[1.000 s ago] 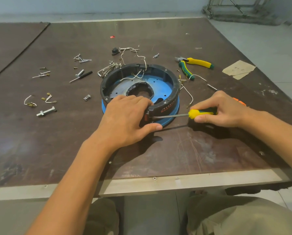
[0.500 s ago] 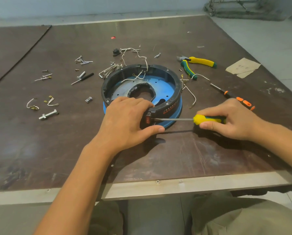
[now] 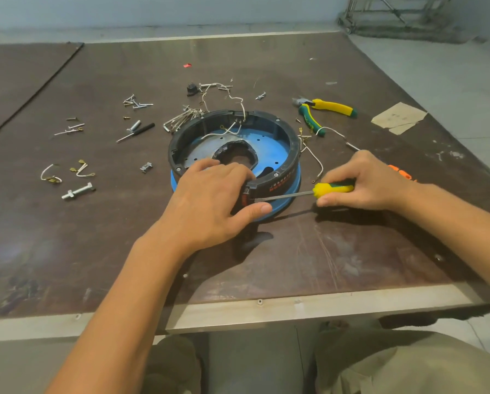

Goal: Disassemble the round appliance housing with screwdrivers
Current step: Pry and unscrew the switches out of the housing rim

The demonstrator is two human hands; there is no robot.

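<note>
black-and-blue housing (image 3: 280,155), yellow-and-green screwdriver (image 3: 333,189), yellow-and-green pliers (image 3: 323,109)

Bare forearms (image 3: 141,285), olive-khaki trousers (image 3: 408,368) at the knees.

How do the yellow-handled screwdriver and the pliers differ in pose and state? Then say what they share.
The screwdriver is held by the right hand, its tip at the housing's side; the pliers lie untouched on the table. The screwdriver is one straight shaft; the pliers have two splayed handles. Both have yellow-and-green handles.
</note>
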